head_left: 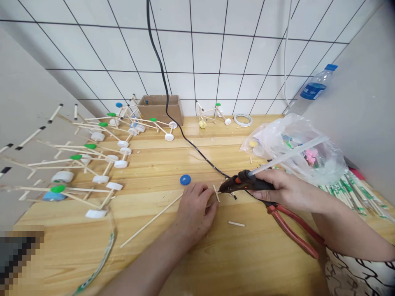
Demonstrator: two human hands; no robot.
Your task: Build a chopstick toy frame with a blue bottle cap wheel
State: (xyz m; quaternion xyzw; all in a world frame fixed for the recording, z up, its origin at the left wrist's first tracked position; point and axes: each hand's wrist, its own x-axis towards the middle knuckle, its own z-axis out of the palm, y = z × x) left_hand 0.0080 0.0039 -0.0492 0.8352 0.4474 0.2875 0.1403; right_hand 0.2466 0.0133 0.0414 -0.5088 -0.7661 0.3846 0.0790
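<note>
the left hand point(196, 213) sits near the middle of the bench, fingers closed narrowly in a pinch on a long thin wooden stick point(151, 221), which runs out toward 7 o'clock. a short pale wooden crosspiece point(216, 193) stands at the stick's tip, just beside the fingertips. the right hand point(277, 189) grips a black and orange hot glue gun point(247, 183) around its body at 3 o'clock, with its nozzle almost touching the crosspiece. a long translucent glue stick point(286, 156) rises from the gun's back toward 2 o'clock.

a round blue plastic bottle cap point(185, 179) lies just past the left hand. a small pale wooden offcut point(236, 224) and red-handled steel pliers point(293, 230) lie at 4 o'clock. a clear plastic bag point(293, 152) of colourful bits sits at 2 o'clock, beneath a clear water bottle with a blue cap point(311, 90). a black cable point(185, 135) crosses the pale wooden bench point(148, 164) from 12 o'clock. stick frames with white and green bottle-cap parts point(92, 164) stand at 10 o'clock, and a brown cardboard box point(159, 109) sits at 12 o'clock.
</note>
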